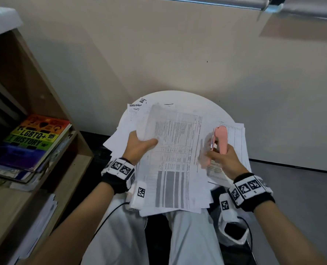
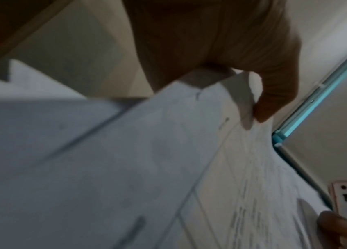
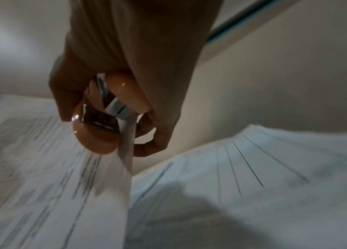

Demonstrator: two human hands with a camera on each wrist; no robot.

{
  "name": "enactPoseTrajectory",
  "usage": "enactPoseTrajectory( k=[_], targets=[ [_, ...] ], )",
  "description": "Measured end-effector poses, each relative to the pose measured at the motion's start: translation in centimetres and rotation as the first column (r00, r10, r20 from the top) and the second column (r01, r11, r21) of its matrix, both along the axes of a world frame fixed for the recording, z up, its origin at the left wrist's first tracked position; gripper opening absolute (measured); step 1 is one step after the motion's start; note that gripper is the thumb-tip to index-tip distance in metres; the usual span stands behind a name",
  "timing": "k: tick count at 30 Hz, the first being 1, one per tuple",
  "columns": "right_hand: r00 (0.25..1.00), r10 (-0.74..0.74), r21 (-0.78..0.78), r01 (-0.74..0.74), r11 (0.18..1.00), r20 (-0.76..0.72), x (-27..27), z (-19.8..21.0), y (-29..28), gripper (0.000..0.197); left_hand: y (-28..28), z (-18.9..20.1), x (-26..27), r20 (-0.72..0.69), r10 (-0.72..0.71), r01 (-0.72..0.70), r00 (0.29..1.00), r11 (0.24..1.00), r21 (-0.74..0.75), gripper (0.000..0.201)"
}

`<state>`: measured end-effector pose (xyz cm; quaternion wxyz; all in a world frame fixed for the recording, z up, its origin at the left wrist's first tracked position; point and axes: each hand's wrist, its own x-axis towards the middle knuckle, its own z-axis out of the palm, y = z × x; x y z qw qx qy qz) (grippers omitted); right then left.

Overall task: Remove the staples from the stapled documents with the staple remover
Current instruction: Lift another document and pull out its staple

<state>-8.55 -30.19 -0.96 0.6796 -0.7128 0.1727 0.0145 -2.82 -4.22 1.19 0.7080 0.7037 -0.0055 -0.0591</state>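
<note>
A printed document [image 1: 174,155] with tables lies tilted over a small round white table [image 1: 197,104]. My left hand [image 1: 139,146] grips its left edge, thumb on top; the left wrist view shows the thumb [image 2: 274,94] pressing the sheet [image 2: 168,160]. My right hand [image 1: 223,159] grips a pink staple remover [image 1: 221,139] at the document's right edge. In the right wrist view the pink remover [image 3: 104,128] has its metal jaws over the edge of a sheet [image 3: 123,168]. No staple is visible in the blur.
More loose papers [image 1: 233,134] lie on the table's right side and another heap [image 1: 120,134] at its left. A wooden shelf [image 1: 63,159] with a rainbow book [image 1: 34,138] stands at the left. A beige wall lies behind, and my legs are under the table.
</note>
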Motion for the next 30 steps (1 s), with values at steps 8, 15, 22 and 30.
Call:
enactPoseTrajectory(
  k=[8, 15, 22, 30],
  targets=[
    [0.963, 0.236, -0.373, -0.172, 0.912, 0.132, 0.3, 8.4, 0.4, 0.031, 0.1, 7.0, 1.8, 0.222, -0.151, 0.154, 0.963, 0.988, 0.005, 0.035],
    [0.916, 0.239, -0.458, -0.071, 0.886, 0.321, 0.6, 12.2, -0.5, 0.030, 0.6, 11.0, 2.7, 0.415, -0.115, 0.072, 0.903, 0.990, 0.118, 0.065],
    [0.884, 0.267, -0.472, -0.061, 0.880, 0.383, 0.9, 12.4, 0.8, 0.030, -0.6, 9.6, 2.9, 0.496, -0.061, 0.037, 0.866, 0.998, 0.058, 0.060],
    [0.906, 0.164, -0.390, 0.000, 0.921, 0.389, 1.4, 11.3, 0.6, 0.049, -0.9, 7.4, 2.4, 0.411, 0.135, -0.126, 0.902, 0.991, -0.047, 0.010]
  ],
)
